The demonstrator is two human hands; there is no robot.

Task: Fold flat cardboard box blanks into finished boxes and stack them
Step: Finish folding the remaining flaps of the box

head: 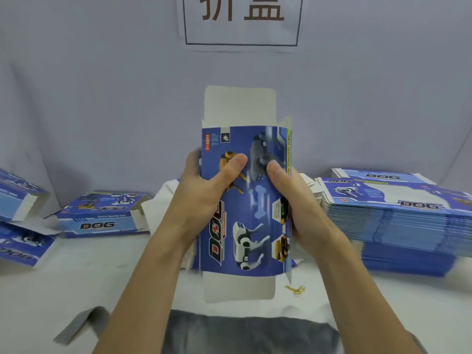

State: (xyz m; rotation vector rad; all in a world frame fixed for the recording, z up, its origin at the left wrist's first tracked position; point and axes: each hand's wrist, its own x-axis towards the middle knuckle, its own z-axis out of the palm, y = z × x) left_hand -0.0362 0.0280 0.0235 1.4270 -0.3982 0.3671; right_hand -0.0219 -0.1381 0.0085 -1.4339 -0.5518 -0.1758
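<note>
I hold a blue printed box blank (255,221) upright in front of me, its white end flaps sticking out above and below. My left hand (204,185) grips its left edge with the thumb across the printed face. On the right edge, my right hand (291,198) grips with the thumb on the front. A tall stack of flat blanks (398,226) lies on the table at the right. Folded boxes (102,215) lie at the left.
More folded boxes (18,226) sit at the far left edge. A small yellow object (296,290) lies on the white table below the blank. A grey cardboard scrap (79,325) lies at the front left. A sign with characters (241,19) hangs on the back wall.
</note>
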